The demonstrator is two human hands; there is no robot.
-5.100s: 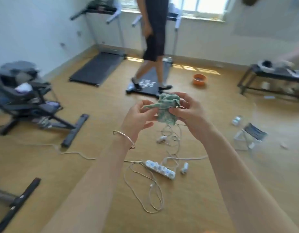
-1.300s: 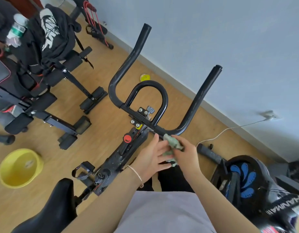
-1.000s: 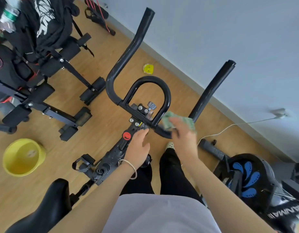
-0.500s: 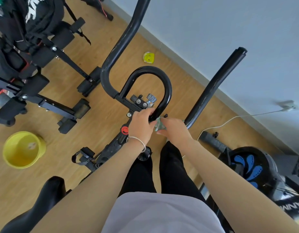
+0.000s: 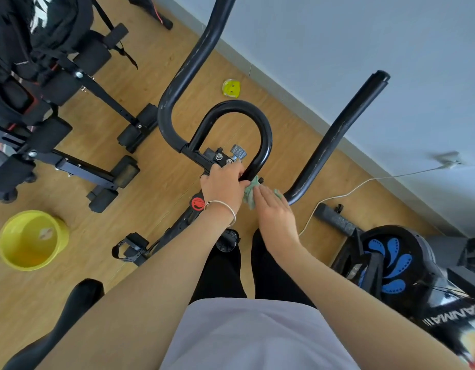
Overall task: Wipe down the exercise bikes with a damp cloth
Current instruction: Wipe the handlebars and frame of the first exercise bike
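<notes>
The person stands over the exercise bike (image 5: 187, 217), whose black handlebar (image 5: 267, 140) has a closed loop in the middle and a long horn rising on either side. The left hand (image 5: 223, 185), with a thin bangle (image 5: 225, 206) at the wrist, grips the handlebar's crossbar at the foot of the loop, fingers curled round it. Just beside it, the right hand (image 5: 273, 212) lies flat with straight fingers on the green cloth (image 5: 249, 194), pressing it onto the crossbar between the loop and the right horn; bits of cloth show on both sides of the fingers. On the wooden floor (image 5: 161, 188) a yellow bucket (image 5: 61, 233) stands left of the bike, near a black bench (image 5: 78, 166). A small yellow object (image 5: 231, 88) lies close to the floor's edge by the wall, beyond the loop. A white cable (image 5: 345, 193) crosses the floor from the wall on the right, near a black machine (image 5: 423, 265) with blue markings.
</notes>
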